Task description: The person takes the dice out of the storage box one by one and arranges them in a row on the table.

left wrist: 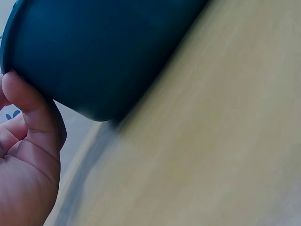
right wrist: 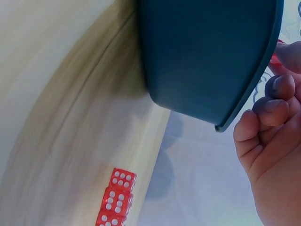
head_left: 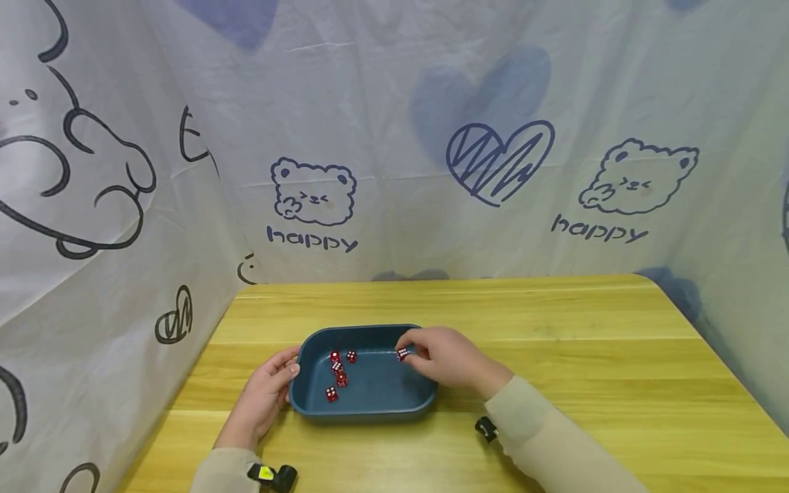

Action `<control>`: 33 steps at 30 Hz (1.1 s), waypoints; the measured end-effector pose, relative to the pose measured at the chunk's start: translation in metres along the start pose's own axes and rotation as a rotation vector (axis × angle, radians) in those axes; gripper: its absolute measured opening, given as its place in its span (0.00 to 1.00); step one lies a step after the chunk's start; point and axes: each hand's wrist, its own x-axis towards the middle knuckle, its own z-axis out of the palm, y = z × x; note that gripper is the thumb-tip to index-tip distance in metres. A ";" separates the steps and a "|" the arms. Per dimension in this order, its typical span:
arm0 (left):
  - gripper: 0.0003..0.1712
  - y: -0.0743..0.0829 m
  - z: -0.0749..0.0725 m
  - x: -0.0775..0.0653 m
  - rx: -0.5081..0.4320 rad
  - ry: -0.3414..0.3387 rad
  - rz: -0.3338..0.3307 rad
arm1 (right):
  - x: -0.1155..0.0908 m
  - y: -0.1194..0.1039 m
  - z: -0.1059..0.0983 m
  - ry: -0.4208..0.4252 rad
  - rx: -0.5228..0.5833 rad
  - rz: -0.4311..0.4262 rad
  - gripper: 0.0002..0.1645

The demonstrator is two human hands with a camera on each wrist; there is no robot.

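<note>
A dark blue rectangular tray (head_left: 364, 415) with rounded corners stands on the table. Inside its left half lie several red dice (head_left: 331, 394) with white pips. My left hand (head_left: 266, 392) grips the tray's left end, thumb at the rim; the left wrist view shows that thumb (left wrist: 28, 101) against the outer wall. Over the right end of the tray, my right hand (head_left: 446, 359) pinches one red die (head_left: 403, 354) between thumb and fingertips. In the right wrist view that die is mostly covered by the fingers (right wrist: 277, 106).
A row of red dice (right wrist: 118, 200) sits on the table outside the tray in the right wrist view; the right hand hides it from the head view. The wood-grain table (head_left: 585, 383) extends to the right. A printed cloth (head_left: 394, 137) hangs behind and at both sides.
</note>
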 end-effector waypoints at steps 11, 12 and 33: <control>0.25 -0.001 -0.001 0.000 -0.010 0.002 0.005 | -0.009 0.015 -0.005 0.054 -0.005 -0.007 0.11; 0.25 -0.001 0.000 0.000 -0.011 0.002 0.007 | -0.010 0.016 -0.005 0.058 -0.005 -0.006 0.11; 0.25 0.001 0.000 0.001 -0.012 0.003 -0.007 | -0.031 0.045 -0.008 0.094 0.009 0.069 0.11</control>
